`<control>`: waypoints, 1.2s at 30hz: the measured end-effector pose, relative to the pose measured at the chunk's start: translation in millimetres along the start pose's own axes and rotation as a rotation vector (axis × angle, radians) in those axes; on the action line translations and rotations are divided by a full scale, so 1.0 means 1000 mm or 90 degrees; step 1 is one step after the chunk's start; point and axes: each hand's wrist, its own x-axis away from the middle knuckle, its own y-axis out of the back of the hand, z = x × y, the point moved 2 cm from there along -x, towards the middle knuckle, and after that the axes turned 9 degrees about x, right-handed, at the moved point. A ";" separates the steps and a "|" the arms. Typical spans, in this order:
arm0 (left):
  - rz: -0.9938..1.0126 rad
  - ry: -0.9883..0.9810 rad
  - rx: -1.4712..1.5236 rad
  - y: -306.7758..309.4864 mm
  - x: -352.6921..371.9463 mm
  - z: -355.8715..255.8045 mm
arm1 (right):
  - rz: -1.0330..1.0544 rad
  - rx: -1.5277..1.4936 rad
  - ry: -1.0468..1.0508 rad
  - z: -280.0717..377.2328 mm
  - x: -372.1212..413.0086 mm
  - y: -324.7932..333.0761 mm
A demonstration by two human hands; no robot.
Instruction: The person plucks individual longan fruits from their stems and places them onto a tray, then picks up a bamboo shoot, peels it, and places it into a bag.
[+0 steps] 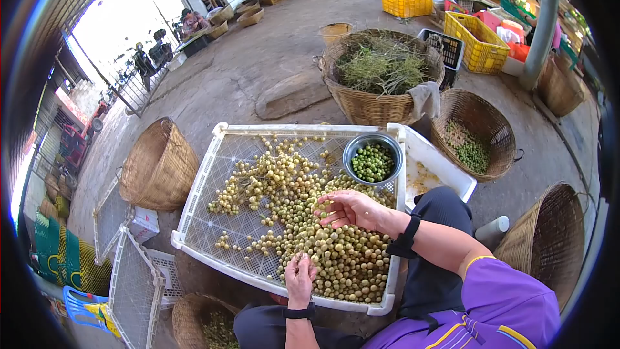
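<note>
A white mesh tray (205,155) lies in front of me, covered on the right with a heap of small round yellowish-brown fruit (352,271). Toward the left and back, the fruit (258,174) lies more thinly, some of it on stems. Low at the heap's front edge, my left hand (299,279) is closed, its fingertips pinching a bunch of the fruit. My right hand (354,210) is just above the heap, palm turned up, fingers loosely bent and apart, with nothing plain in them. A metal bowl (349,155) of greener round fruit (372,163) stands at the tray's back right corner.
Behind the tray stands a wicker basket (361,106) heaped with green twigs. Other baskets (161,168) flank me left and right; one (478,116) holds green and pale pieces. A white container (445,168) adjoins the tray. Yellow crates (407,3), a post (542,32) and seated people are farther off.
</note>
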 end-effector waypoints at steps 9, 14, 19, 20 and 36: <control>-0.008 0.052 -0.040 0.000 0.004 0.005 | 0.005 0.135 0.039 -0.015 -0.001 0.011; -0.047 0.049 -0.029 0.009 0.002 0.011 | -0.075 0.234 0.062 -0.018 -0.006 0.012; -0.022 0.040 0.046 0.001 0.002 0.005 | -0.125 0.282 0.057 -0.021 -0.011 0.020; -0.001 0.071 0.034 0.000 0.004 0.001 | -0.120 0.218 0.036 -0.021 -0.011 0.022; 0.084 0.177 0.216 0.004 0.012 -0.012 | 0.030 0.059 -0.036 -0.021 -0.002 0.011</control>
